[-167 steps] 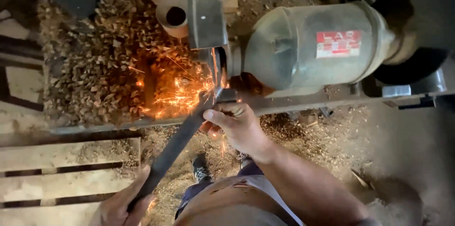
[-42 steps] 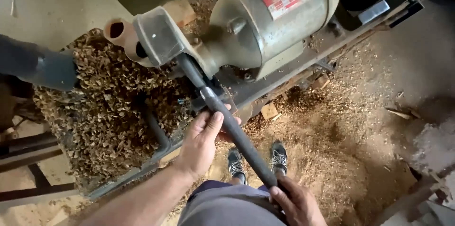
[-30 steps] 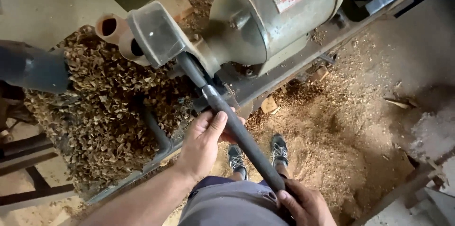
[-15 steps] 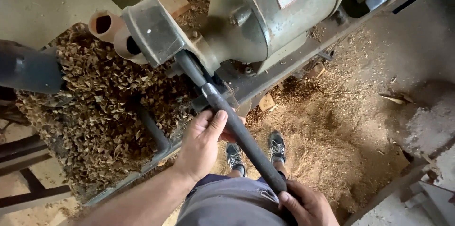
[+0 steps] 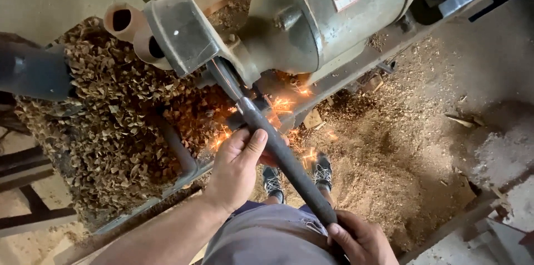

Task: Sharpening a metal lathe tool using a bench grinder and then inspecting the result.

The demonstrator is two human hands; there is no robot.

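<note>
You've got your left hand (image 5: 236, 167) wrapped tight round the dark bar (image 5: 278, 151) right below the grinder (image 5: 311, 17) to steer its tip into the sparks (image 5: 278, 106), while your right hand (image 5: 361, 240) clamps the near end for leverage.

The person's left hand (image 5: 236, 173) reaches forward from the lower left of the view on a bare forearm that runs diagonally up from the near left. Its palm faces down and to the right, fingers curled under and out of sight, the thumb (image 5: 255, 144) stretched forward along the top of what it steadies. The right hand (image 5: 359, 240) sits much nearer the body at the lower right edge, knuckles up, fingers wrapped tight in a closed fist grip. The two hands lie well apart on one diagonal line. Both feet (image 5: 295, 179) stand below, between the hands.
</note>
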